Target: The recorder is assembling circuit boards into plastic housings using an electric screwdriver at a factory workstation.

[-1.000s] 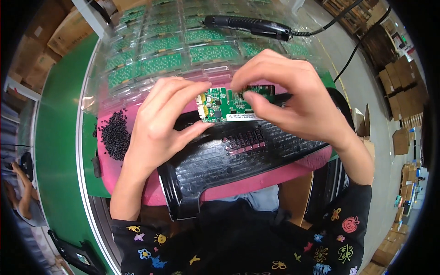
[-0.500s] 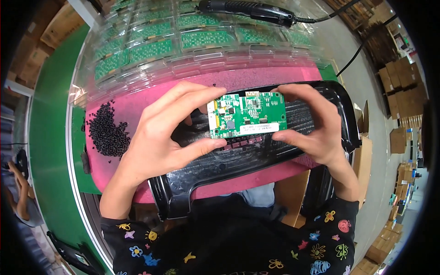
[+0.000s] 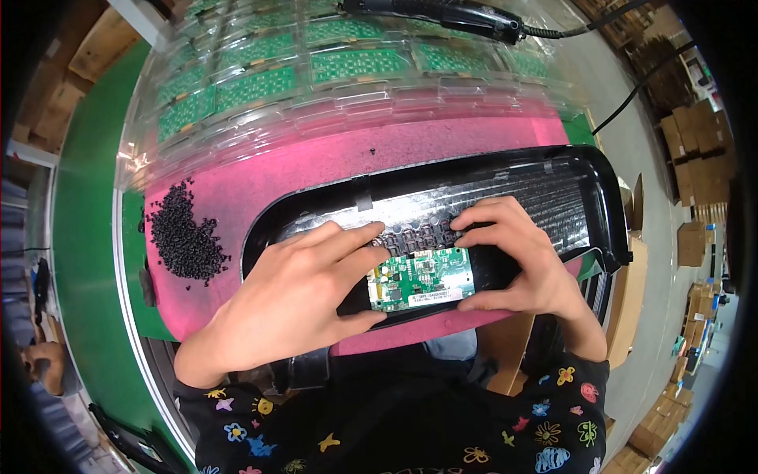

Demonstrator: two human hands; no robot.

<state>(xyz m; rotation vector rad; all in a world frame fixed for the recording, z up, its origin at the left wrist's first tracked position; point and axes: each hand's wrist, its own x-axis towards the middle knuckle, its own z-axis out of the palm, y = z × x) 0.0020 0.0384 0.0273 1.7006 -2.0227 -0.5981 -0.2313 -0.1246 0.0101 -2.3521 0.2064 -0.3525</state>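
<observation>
A green circuit board [image 3: 422, 278] with a white label strip and small components lies low over a glossy black plastic housing [image 3: 545, 186]. At the board's left end, my left hand [image 3: 308, 288] grips its edge between thumb and fingers. My right hand [image 3: 513, 257] pinches the right end, its upper fingers reaching past the board's far edge. Just beyond the board, a row of dark purplish keypad-like pieces [image 3: 414, 237] sits in the housing. Whether the board touches the housing underneath is hidden.
A heap of small black screws [image 3: 185, 233] lies on the pink mat [image 3: 229, 178] at left. Clear plastic trays of green boards [image 3: 264, 87] stand behind. A black corded power screwdriver [image 3: 450, 17] rests across them. Stacked cartons [image 3: 695, 150] are at far right.
Both hands have brought the circuit board toward me and lower against the housing. The keypad-like row now shows beyond its far edge. The housing appears shifted slightly.
</observation>
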